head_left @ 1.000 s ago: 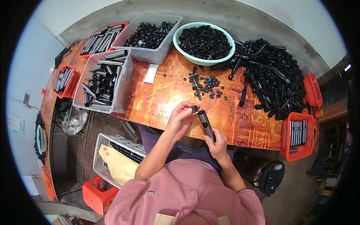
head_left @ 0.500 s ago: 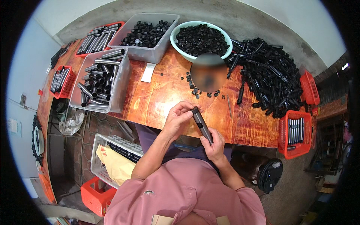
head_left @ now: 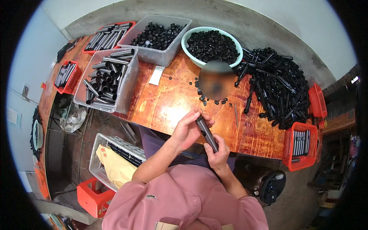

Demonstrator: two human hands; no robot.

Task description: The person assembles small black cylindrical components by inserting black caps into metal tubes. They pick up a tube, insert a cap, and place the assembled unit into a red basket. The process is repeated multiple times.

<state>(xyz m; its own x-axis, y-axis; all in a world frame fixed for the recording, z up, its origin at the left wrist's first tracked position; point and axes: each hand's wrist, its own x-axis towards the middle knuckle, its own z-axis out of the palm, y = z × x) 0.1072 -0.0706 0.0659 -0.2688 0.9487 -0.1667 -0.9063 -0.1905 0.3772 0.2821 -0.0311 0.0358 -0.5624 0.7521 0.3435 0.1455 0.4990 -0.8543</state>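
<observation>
A dark grey tube (head_left: pixel 207 135) with a black end and a round hole in its side is held at a slant over the table's front edge. My right hand (head_left: pixel 218 156) grips its lower end, thumb along the side. At the upper end, my left hand (head_left: pixel 185 132) has its thumb and fingers around the black end, palm partly turned up; some of those fingers are hidden behind the tube. Beyond the hands, small black caps (head_left: pixel 204 102) lie scattered on the wooden table (head_left: pixel 153 111), near a thin metal rod (head_left: pixel 236 115).
A clear bin of tubes (head_left: pixel 132 82), another bin of black caps (head_left: pixel 176 53) and a pale green basin (head_left: pixel 240 57) line the back and left. To the right lie a heap of black parts (head_left: pixel 274 88) and a red basket (head_left: pixel 311 153). A blurred round patch hides part of the table.
My left hand has turned its palm further open, with the fingers shifted around the tube's upper end. The right hand keeps its grip. The whole view has shifted slightly.
</observation>
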